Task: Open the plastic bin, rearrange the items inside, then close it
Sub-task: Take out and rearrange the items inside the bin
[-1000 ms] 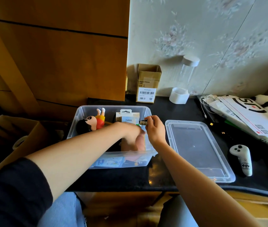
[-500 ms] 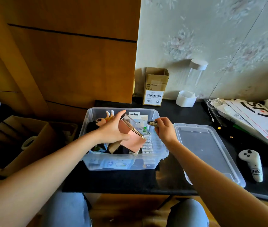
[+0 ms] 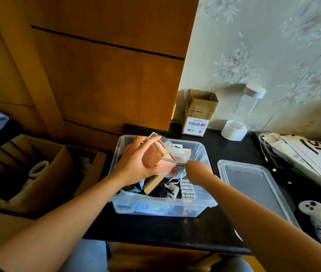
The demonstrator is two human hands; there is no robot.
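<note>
holding clear bin [image 3: 198,210] (lid [image 3: 253,185] off), crammed full.

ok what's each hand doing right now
left hand: closed on the pink case, above the bin
right hand: in the bin, grip cannot be told

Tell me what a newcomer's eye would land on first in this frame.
The left hand holding a clear case with a pink insert above the open plastic bin at centre draws the eye first. The right hand reaches into the bin's right side, over a row of batteries. The bin's lid lies flat on the black table just right of it.
</note>
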